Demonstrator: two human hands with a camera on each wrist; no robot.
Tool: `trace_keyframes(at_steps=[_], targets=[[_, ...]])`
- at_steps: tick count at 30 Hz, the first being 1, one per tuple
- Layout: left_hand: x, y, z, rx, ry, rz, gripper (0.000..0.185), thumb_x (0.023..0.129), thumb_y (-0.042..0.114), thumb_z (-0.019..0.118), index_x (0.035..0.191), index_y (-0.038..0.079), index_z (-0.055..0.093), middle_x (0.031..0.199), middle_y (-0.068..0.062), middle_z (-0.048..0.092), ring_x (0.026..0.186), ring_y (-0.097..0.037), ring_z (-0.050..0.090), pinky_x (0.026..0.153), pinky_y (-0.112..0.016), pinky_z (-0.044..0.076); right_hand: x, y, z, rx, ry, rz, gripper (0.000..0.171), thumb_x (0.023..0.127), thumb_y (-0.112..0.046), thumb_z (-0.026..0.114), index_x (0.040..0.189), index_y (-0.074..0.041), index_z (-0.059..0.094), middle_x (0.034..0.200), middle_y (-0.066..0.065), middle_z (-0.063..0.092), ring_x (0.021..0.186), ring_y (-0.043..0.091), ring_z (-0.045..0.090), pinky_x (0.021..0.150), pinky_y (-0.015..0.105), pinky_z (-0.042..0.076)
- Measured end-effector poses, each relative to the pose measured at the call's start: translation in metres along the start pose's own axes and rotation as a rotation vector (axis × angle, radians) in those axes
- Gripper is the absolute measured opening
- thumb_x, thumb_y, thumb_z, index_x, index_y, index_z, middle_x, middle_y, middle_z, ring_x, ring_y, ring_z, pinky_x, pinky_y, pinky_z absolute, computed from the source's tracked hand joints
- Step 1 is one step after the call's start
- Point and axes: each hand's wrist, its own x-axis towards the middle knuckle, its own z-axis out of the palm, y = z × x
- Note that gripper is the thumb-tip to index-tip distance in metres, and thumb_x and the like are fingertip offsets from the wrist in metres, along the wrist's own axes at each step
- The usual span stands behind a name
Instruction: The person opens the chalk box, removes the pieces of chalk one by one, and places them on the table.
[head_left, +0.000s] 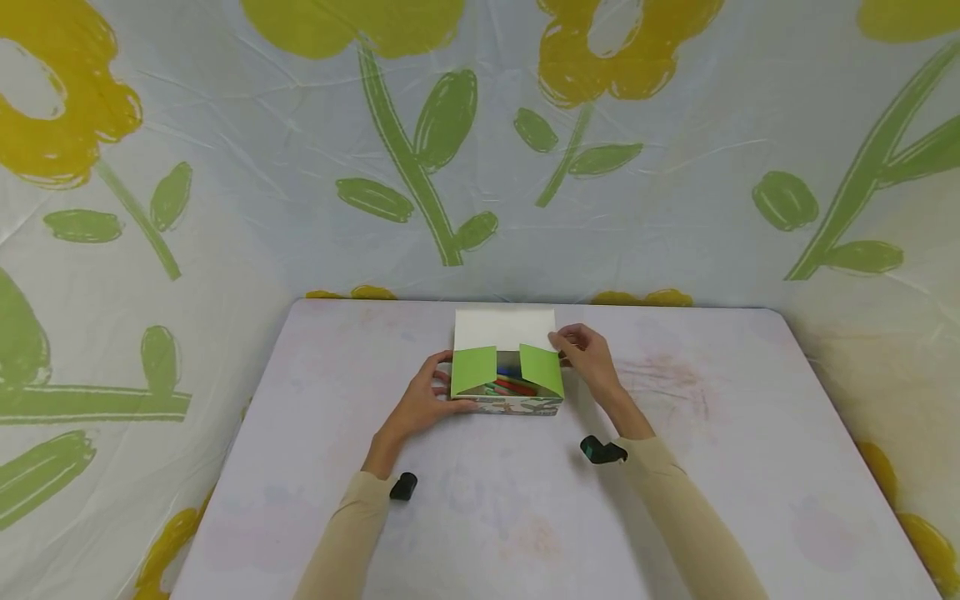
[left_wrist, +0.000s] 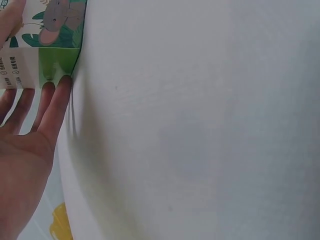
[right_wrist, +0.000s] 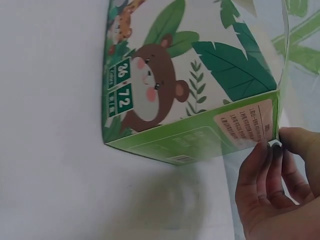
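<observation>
Green and white box point(head_left: 517, 406): it stands on the tabletop point(head_left: 465, 517), about the middle and near the far edge; its top is partly open.
Lid point(head_left: 504, 329): raised at the rear, plain white on its inner face.
Flaps point(head_left: 474, 369): two, bright green, left and right, leaning inward with a gap between them.
Inside: several thin coloured sticks point(head_left: 513, 386), red, green and blue among them, too small to tell more.
Front: printed with a brown bear point(right_wrist: 155, 85), a grey animal point(left_wrist: 57, 17) and dark green leaves; the number 72 is readable.
Right side: green, with a pale pink label point(right_wrist: 247, 122) of small print.
Left hand point(head_left: 423, 398): grips the front left corner, thumb on the front, fingers against the left side.
Right hand point(head_left: 590, 360): pinches the rear right corner between thumb and fingers.
</observation>
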Motion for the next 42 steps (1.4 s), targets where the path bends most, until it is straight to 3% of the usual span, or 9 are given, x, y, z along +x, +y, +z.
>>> trace_keyframes(at_steps=[6, 13, 18, 23, 26, 32, 36, 39, 42], targets=[[-0.004, 0.004, 0.0, 0.014, 0.004, -0.005, 0.098, 0.077, 0.025, 0.094, 0.156, 0.018, 0.037, 0.147, -0.003, 0.045, 0.111, -0.022, 0.055, 0.094, -0.038, 0.057, -0.014, 0.005, 0.0, -0.026, 0.018, -0.103, 0.038, 0.099, -0.03, 0.072, 0.119, 0.0, 0.061, 0.105, 0.013, 0.064, 0.091, 0.021, 0.06, 0.084, 0.038, 0.061], [-0.008, 0.008, 0.002, 0.07, 0.031, 0.007, 0.097, 0.079, 0.034, 0.092, 0.157, 0.017, 0.036, 0.138, -0.005, 0.052, 0.112, -0.021, 0.056, 0.096, -0.041, 0.053, -0.03, 0.01, -0.001, -0.084, 0.034, -0.219, 0.036, 0.098, -0.028, 0.074, 0.117, 0.0, 0.063, 0.111, 0.015, 0.065, 0.1, 0.023, 0.06, 0.08, 0.016, 0.052], [-0.012, 0.013, 0.005, 0.096, 0.093, 0.077, 0.087, 0.084, 0.032, 0.088, 0.155, 0.013, 0.041, 0.145, -0.006, 0.05, 0.112, -0.022, 0.057, 0.096, -0.043, 0.054, -0.045, 0.013, 0.0, -0.083, -0.008, -0.259, 0.044, 0.096, -0.027, 0.076, 0.126, 0.001, 0.06, 0.124, 0.016, 0.062, 0.111, 0.027, 0.06, 0.089, 0.012, 0.05], [-0.014, 0.018, 0.01, 0.135, 0.162, 0.157, 0.079, 0.086, 0.031, 0.087, 0.151, 0.009, 0.047, 0.141, -0.007, 0.052, 0.11, -0.021, 0.057, 0.092, -0.041, 0.057, -0.058, 0.017, 0.002, -0.06, -0.052, -0.313, 0.056, 0.092, -0.019, 0.08, 0.136, 0.002, 0.053, 0.135, 0.019, 0.053, 0.121, 0.033, 0.056, 0.106, 0.035, 0.05], [-0.016, 0.02, 0.012, 0.151, 0.195, 0.206, 0.074, 0.086, 0.027, 0.087, 0.147, 0.006, 0.051, 0.139, -0.011, 0.053, 0.108, -0.023, 0.058, 0.091, -0.043, 0.058, -0.064, 0.021, 0.004, -0.065, -0.055, -0.376, 0.059, 0.087, -0.013, 0.084, 0.136, 0.001, 0.053, 0.136, 0.018, 0.052, 0.123, 0.033, 0.055, 0.108, 0.046, 0.048], [-0.018, 0.023, 0.016, 0.151, 0.254, 0.253, 0.053, 0.084, 0.016, 0.088, 0.13, 0.002, 0.064, 0.127, -0.013, 0.056, 0.103, -0.025, 0.06, 0.087, -0.039, 0.06, -0.07, 0.025, 0.007, -0.169, 0.04, -0.553, 0.046, 0.082, -0.01, 0.089, 0.12, -0.002, 0.064, 0.12, 0.01, 0.062, 0.113, 0.027, 0.059, 0.1, 0.037, 0.052], [-0.018, 0.024, 0.018, 0.161, 0.291, 0.299, 0.041, 0.084, 0.012, 0.087, 0.119, 0.002, 0.069, 0.118, -0.01, 0.06, 0.099, -0.024, 0.062, 0.085, -0.034, 0.06, -0.077, 0.016, 0.012, -0.174, 0.13, -0.663, 0.037, 0.077, 0.001, 0.089, 0.108, 0.002, 0.069, 0.106, 0.014, 0.067, 0.1, 0.032, 0.063, 0.088, 0.034, 0.055], [-0.018, 0.025, 0.018, 0.178, 0.31, 0.347, 0.037, 0.084, 0.011, 0.087, 0.115, 0.001, 0.07, 0.113, -0.009, 0.063, 0.098, -0.025, 0.064, 0.084, -0.032, 0.059, -0.085, 0.005, 0.015, -0.148, 0.146, -0.699, 0.034, 0.075, 0.009, 0.087, 0.104, 0.007, 0.068, 0.101, 0.021, 0.067, 0.094, 0.037, 0.062, 0.085, 0.037, 0.055], [-0.019, 0.025, 0.018, 0.182, 0.327, 0.373, 0.034, 0.084, 0.011, 0.087, 0.113, 0.001, 0.071, 0.111, -0.008, 0.064, 0.097, -0.025, 0.065, 0.084, -0.03, 0.059, -0.088, 0.004, 0.014, -0.092, 0.123, -0.676, 0.033, 0.077, 0.012, 0.084, 0.105, 0.01, 0.067, 0.102, 0.024, 0.066, 0.095, 0.039, 0.062, 0.087, 0.036, 0.056]])
